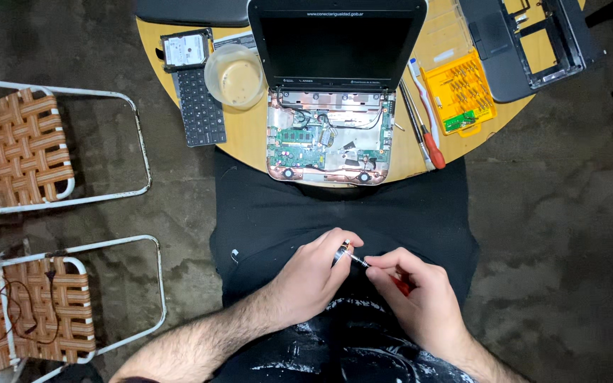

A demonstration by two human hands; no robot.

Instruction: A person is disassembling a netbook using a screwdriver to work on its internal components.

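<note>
Over the lap, below the round worktop w/ an opened laptop, left hand fingers pinch a small screwdriver handle while right hand fingers pinch its metal tip.

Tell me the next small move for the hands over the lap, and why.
Probably seat the bit: the left hand grips the screwdriver and the right hand pinches its metal tip. Both are over the lap, away from the open laptop on the table, so the tool seems not yet ready.
</note>
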